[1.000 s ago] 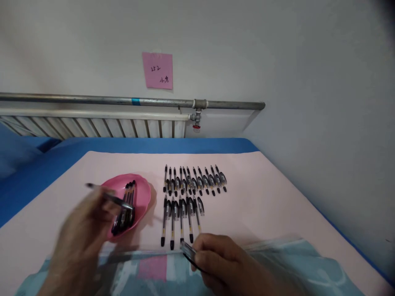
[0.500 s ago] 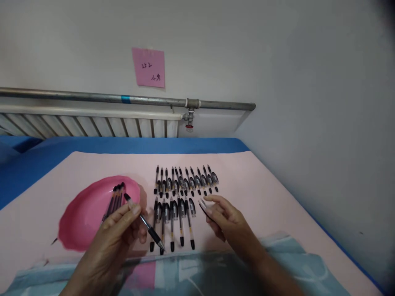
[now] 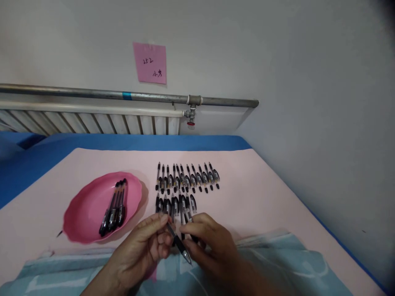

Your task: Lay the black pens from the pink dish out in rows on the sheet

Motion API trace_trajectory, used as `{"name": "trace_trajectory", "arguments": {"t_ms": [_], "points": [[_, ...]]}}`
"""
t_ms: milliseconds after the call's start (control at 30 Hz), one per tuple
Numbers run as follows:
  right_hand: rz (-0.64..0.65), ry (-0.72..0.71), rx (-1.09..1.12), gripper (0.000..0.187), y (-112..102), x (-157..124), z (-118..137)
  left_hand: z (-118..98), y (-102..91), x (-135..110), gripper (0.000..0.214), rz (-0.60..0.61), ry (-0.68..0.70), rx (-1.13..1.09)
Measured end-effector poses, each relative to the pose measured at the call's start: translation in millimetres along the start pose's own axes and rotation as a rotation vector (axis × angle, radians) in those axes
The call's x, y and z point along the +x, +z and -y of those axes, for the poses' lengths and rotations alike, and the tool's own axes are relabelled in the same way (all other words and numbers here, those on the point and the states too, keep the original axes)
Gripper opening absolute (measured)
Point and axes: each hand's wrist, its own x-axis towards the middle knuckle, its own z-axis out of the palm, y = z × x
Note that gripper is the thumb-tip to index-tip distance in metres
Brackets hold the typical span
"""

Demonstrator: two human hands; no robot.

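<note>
My left hand (image 3: 145, 246) is closed on a black pen (image 3: 180, 246), whose uncapped tip points down and to the right. My right hand (image 3: 212, 246) sits right beside it with fingers pinched on what looks like a clear pen cap, touching the pen. Both hands meet just in front of the near row of capped pens (image 3: 175, 203). A longer row of capped pens (image 3: 188, 177) lies behind it. To the left, a pink dish (image 3: 80, 205) holds several uncapped pens (image 3: 114, 207).
Everything lies on a pink sheet (image 3: 262, 197) over a blue surface (image 3: 123, 142). A teal patterned cloth (image 3: 293, 267) covers the near edge. Behind are a radiator (image 3: 92, 123), a metal pipe (image 3: 77, 93) and a pink note (image 3: 149, 63) on the wall.
My left hand brought a pen from the dish to the centre. My right hand drew back from the near row with the cap and met the pen.
</note>
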Motion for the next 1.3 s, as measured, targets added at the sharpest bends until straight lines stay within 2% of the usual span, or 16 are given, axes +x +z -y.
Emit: {"name": "trace_trajectory", "arguments": {"t_ms": [200, 367, 433, 533, 600, 667, 800, 933, 1133, 1300], "points": [[0.047, -0.043, -0.022, 0.023, 0, 0, 1, 14, 3.1, 0, 0.009, 0.127, -0.103, -0.027], [0.086, -0.144, -0.001, 0.028, -1, 0, 6, 19, 4.9, -1, 0.014, 0.132, -0.132, -0.046], [0.049, -0.137, -0.006, 0.025, -4, 0, 8, 21, 5.6, -1, 0.016, 0.137, -0.128, -0.005], [-0.101, -0.017, -0.022, 0.019, -16, 1, 6, 21, 5.2, 0, 0.021, 0.137, -0.115, 0.100], [-0.216, 0.137, -0.055, 0.011, -26, 4, -1, 19, 3.9, 1, 0.023, 0.133, -0.084, 0.151], [-0.271, 0.293, -0.114, 0.015, -34, 9, -14, 16, 2.8, 1, 0.021, 0.105, -0.052, 0.174], [-0.184, 0.461, -0.208, 0.025, -40, 15, -43, 10, 3.3, -2, 0.020, 0.055, -0.023, 0.201], [-0.080, 0.514, -0.351, 0.030, -32, 15, -62, 12, 2.5, -4, 0.020, 0.065, -0.003, 0.220], [0.043, 0.531, -0.591, 0.029, -19, 21, -67, 14, 0.3, -1, 0.023, 0.046, 0.010, 0.256], [0.070, 0.506, -0.637, 0.029, -18, 22, -64, 11, 3.8, -3, 0.024, 0.071, 0.029, 0.286]]}}
